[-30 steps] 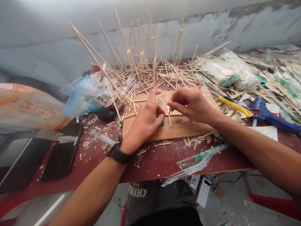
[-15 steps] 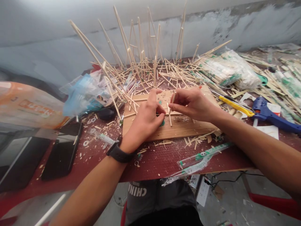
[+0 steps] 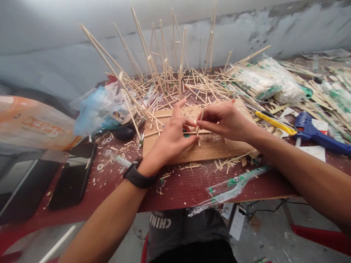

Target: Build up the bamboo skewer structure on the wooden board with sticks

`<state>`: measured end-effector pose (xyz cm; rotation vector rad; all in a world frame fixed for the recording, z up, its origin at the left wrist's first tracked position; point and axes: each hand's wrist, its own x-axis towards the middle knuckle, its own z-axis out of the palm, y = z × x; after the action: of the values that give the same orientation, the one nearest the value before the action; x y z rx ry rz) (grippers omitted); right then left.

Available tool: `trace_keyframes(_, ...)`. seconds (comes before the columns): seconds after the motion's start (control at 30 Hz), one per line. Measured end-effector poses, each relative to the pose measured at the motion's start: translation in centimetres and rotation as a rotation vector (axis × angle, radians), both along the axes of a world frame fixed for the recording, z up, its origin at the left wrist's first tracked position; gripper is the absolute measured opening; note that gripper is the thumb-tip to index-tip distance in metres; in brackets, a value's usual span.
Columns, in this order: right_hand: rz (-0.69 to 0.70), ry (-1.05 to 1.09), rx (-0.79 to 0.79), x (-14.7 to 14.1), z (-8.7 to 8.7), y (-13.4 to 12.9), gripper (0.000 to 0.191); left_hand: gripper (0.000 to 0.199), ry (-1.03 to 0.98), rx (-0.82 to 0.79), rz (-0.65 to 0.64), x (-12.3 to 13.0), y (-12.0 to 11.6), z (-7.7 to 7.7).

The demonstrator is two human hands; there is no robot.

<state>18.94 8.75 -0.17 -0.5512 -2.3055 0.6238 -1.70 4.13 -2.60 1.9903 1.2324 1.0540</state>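
On a wooden board [image 3: 179, 157] lies a small frame of thin wooden sticks [image 3: 204, 132], crossing near the board's middle. My right hand [image 3: 227, 120] is closed in a pinch on a short wooden stick [image 3: 202, 114], which stands tilted above the crossing. From the left, my left hand [image 3: 174, 137] reaches over the board with its fingers apart. Its thumb and a bent finger lie on either side of the crossing, and the thumb tip is at the short lower stick. Whether they press on the wood is hard to see.
Tall stick structures [image 3: 181, 65] and loose sticks stand and lie behind the board. A yellow utility knife [image 3: 276, 124] and a blue glue gun [image 3: 315, 133] are at the right. Left are a black phone [image 3: 70, 182] and plastic bags [image 3: 93, 109]. Empty wrappers [image 3: 236, 184] lie at the front edge.
My left thumb and fingers have moved right, up to the stick crossing, and the fingers have spread more. My right hand keeps its pinch on the stick and has hardly moved.
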Motion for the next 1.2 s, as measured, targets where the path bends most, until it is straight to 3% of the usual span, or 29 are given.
trace_keyframes(0.1,-0.011,0.005,0.018,0.08,-0.02,-0.02,0.02,0.096,-0.021,-0.076,-0.033,-0.01,0.0,0.06)
trace_keyframes(0.3,-0.037,-0.022,-0.025,0.1,0.22,-0.15,0.025,0.091,-0.01,-0.043,-0.02,-0.11,-0.06,0.26)
trace_keyframes(0.57,-0.07,-0.041,-0.036,0.34,0.21,0.0,0.024,0.099,-0.042,-0.103,-0.056,-0.26,0.07,0.09)
trace_keyframes(0.8,-0.058,-0.064,-0.031,0.46,0.43,-0.03,0.023,0.078,0.027,-0.078,0.032,-0.35,-0.07,0.85)
trace_keyframes(1.2,-0.048,-0.06,-0.051,0.37,0.48,-0.11,0.02,0.078,0.073,0.016,0.05,-0.15,-0.21,0.79)
